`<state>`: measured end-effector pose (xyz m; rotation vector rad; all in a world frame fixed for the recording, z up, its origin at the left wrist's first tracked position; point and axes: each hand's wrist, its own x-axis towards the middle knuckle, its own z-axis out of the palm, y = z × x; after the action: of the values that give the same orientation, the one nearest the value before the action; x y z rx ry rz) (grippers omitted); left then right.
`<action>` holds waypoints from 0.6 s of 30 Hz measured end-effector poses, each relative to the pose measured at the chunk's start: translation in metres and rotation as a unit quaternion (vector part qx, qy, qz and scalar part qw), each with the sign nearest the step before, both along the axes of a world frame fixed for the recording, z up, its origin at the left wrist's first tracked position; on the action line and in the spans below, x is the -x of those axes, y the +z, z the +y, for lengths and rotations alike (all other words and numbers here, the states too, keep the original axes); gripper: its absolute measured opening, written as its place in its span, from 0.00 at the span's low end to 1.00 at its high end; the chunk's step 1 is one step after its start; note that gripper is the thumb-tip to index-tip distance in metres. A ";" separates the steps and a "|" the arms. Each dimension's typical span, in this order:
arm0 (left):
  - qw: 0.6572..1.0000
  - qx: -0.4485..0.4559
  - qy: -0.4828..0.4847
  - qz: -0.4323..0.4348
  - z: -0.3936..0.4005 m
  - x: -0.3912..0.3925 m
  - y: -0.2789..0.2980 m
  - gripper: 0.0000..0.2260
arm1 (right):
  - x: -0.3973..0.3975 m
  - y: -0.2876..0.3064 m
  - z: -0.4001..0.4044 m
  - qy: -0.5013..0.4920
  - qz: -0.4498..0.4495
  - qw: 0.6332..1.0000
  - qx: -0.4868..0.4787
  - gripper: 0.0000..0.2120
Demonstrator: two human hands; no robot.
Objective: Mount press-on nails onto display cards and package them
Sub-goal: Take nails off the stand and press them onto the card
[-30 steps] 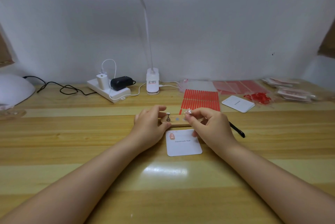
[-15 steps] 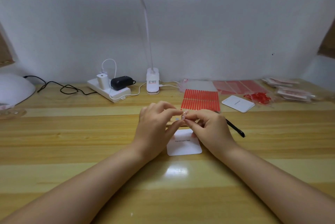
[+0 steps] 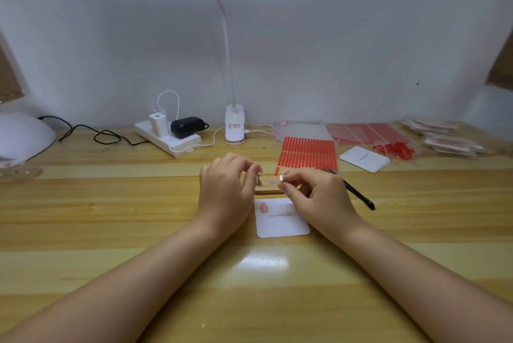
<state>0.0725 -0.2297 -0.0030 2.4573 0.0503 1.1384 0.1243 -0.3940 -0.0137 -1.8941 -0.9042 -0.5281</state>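
Note:
A white display card (image 3: 280, 222) lies flat in front of me, with one pink press-on nail (image 3: 263, 207) stuck at its upper left. Just beyond it sits a small wooden holder block (image 3: 268, 189) carrying a little metal peg (image 3: 258, 180). My left hand (image 3: 224, 190) curls round the block's left end, fingertips right by the peg. Thumb and forefinger of my right hand (image 3: 313, 195) pinch a small pale nail (image 3: 281, 177) above the block's right part. The block's ends are hidden by both hands.
A black pen (image 3: 356, 194) lies just right of my right hand. Red adhesive strips (image 3: 308, 152), a spare white card (image 3: 363, 159), red pieces (image 3: 394, 148) and filled bags (image 3: 449, 140) sit back right. Lamp base (image 3: 234, 127), power strip (image 3: 169, 137) and white dome lamp (image 3: 22, 134) stand behind and left.
My hands had met over the block around the small nail. The left hand has since drawn back left to the block's end, while the right still pinches the nail.

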 end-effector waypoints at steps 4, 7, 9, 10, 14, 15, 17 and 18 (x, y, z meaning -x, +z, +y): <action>0.991 0.056 0.053 0.112 0.008 -0.010 -0.005 0.08 | -0.005 0.004 0.002 -0.029 0.102 0.994 -0.004 0.03; 0.983 0.069 0.071 0.152 0.010 -0.014 -0.006 0.09 | -0.007 0.008 0.008 -0.062 0.102 0.990 0.071 0.03; 0.983 0.058 0.072 0.162 0.010 -0.015 -0.007 0.09 | -0.008 0.011 0.015 -0.092 0.097 0.983 0.122 0.05; 0.983 0.055 0.072 0.162 0.011 -0.015 -0.007 0.09 | -0.009 0.014 0.018 -0.108 0.102 0.979 0.137 0.06; 0.982 0.054 0.073 0.164 0.011 -0.013 -0.007 0.10 | -0.009 0.016 0.031 -0.165 0.086 0.960 0.210 0.10; 0.982 0.055 0.072 0.163 0.011 -0.013 -0.007 0.10 | -0.009 0.016 0.033 -0.176 0.077 0.953 0.233 0.11; 0.983 0.053 0.071 0.161 0.010 -0.014 -0.007 0.10 | -0.008 0.015 0.034 -0.191 0.074 0.943 0.261 0.13; 0.983 0.049 0.071 0.160 0.010 -0.014 -0.007 0.11 | -0.008 0.016 0.034 -0.193 0.077 0.941 0.268 0.14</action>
<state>0.0861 -0.2201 -0.0100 2.5548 0.3736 0.7619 0.1327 -0.3599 0.0019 -2.5992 -0.6060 -0.3750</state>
